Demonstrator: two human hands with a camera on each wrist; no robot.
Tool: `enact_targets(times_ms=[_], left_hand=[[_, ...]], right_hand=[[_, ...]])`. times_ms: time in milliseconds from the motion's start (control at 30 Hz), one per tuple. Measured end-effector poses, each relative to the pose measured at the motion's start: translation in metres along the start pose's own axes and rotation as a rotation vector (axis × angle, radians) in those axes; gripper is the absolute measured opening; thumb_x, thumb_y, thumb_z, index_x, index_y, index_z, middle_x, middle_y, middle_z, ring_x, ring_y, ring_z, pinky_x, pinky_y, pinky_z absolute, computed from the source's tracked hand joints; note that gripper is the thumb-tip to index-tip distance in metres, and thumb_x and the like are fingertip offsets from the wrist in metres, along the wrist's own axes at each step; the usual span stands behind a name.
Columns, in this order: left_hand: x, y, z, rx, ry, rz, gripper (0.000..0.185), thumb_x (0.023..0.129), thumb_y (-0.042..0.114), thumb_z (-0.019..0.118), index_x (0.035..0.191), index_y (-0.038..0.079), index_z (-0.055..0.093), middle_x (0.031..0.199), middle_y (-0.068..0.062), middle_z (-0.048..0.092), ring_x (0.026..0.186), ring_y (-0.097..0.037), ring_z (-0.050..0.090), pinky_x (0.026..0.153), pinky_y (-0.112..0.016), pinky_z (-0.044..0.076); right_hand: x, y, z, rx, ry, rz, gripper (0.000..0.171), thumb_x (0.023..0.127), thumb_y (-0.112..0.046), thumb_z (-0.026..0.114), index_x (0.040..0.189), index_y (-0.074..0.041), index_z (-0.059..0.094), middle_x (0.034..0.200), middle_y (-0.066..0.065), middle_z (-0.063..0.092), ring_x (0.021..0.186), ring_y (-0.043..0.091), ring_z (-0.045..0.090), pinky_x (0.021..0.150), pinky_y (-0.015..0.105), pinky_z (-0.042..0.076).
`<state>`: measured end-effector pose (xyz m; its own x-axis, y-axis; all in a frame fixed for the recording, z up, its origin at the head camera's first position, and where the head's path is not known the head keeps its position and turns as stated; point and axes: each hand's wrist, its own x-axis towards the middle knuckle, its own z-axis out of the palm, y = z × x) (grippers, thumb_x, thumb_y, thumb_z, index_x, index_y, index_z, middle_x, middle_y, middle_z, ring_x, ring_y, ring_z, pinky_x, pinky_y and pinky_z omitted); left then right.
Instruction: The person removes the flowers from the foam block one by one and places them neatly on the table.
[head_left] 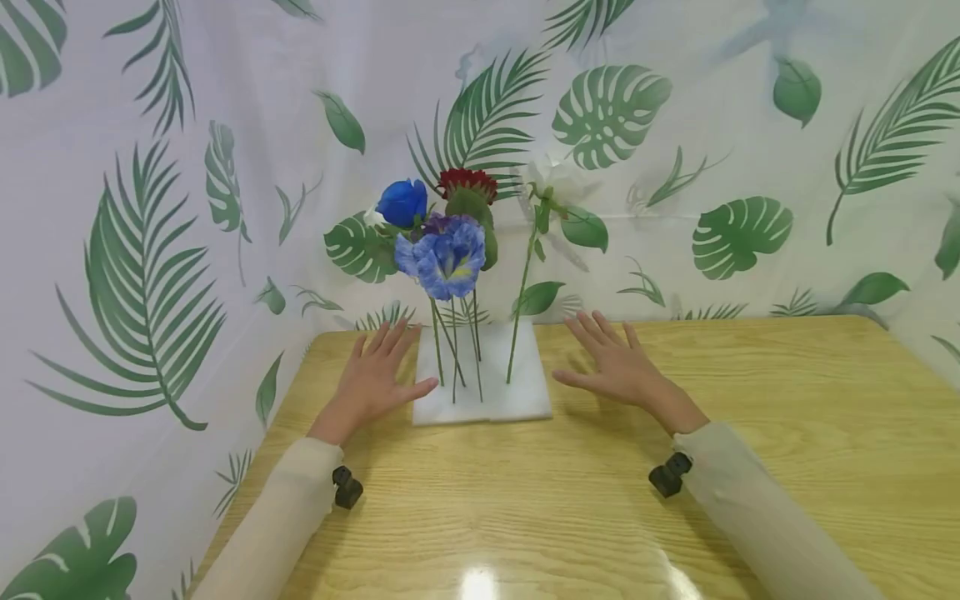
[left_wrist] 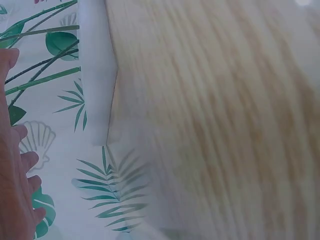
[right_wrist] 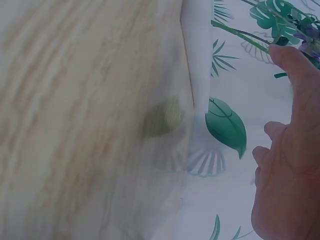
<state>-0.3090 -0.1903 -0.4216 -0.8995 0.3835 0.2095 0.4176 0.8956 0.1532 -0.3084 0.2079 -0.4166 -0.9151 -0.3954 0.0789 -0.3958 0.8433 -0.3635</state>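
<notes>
Your work surface is a light wooden table (head_left: 750, 433), closed in at the back and on the left by a white curtain (head_left: 112, 208) printed with green palm and monstera leaves.

At the far middle of the table lies a flat white foam block (head_left: 517, 392), squarely between your two hands. Several artificial flowers stand upright in it on thin green stems:
- a pale blue and purple bloom (head_left: 444, 257) at the front of the cluster;
- a deep blue rose (head_left: 402, 202) behind it, toward the left;
- a red flower (head_left: 467, 182) at the top of the cluster;
- a white flower (head_left: 551, 179) on its own stem toward the right of the block, apart from the cluster and hard to separate from the pale curtain.

Your left hand (head_left: 377, 377) lies flat on the table just left of the block, fingers straight and spread, grasping nothing; the thumb reaches to the block's left edge, and contact there cannot be confirmed. Your right hand (head_left: 617, 360) is likewise released, fingers extended and slightly spread, palm down near the block's right side but clear of it.

Both forearms wear cream sleeves, each with a small black wrist camera (head_left: 347, 487) on its inner side. The wrist views are blurred.
</notes>
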Motion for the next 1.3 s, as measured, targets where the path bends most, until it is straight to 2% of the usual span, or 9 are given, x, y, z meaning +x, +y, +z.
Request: enact_targets(times_ms=[900,1133,1300], left_hand=[[0.005,0.0,-0.006,0.033,0.018,0.01,0.094,0.091,0.07,0.057,0.164,0.022,0.024,0.169,-0.012,0.026,0.157,-0.038,0.019,0.125,-0.067,0.013],[0.007,0.001,-0.004,0.009,-0.01,0.009,0.097,0.09,0.069,0.059,0.165,0.022,0.019,0.171,-0.011,0.019,0.158,-0.039,0.015,0.126,-0.067,0.01],[0.009,0.003,-0.002,-0.046,-0.044,0.009,0.1,0.089,0.07,0.06,0.165,0.023,0.015,0.17,-0.013,0.022,0.158,-0.04,0.015,0.127,-0.065,0.013]], right_hand=[[0.005,-0.002,-0.007,-0.003,0.013,-0.015,0.097,0.094,-0.065,0.056,0.166,-0.019,0.01,0.173,0.013,0.007,0.159,0.038,0.001,0.124,0.068,-0.007],[0.005,-0.006,-0.005,0.046,0.003,-0.03,0.1,0.093,-0.064,0.06,0.165,-0.015,0.013,0.172,0.015,0.01,0.159,0.039,0.001,0.124,0.067,-0.008],[0.01,-0.009,0.003,0.067,-0.02,-0.048,0.102,0.09,-0.065,0.064,0.165,-0.015,0.016,0.172,0.015,0.011,0.159,0.038,0.003,0.124,0.068,-0.005]])
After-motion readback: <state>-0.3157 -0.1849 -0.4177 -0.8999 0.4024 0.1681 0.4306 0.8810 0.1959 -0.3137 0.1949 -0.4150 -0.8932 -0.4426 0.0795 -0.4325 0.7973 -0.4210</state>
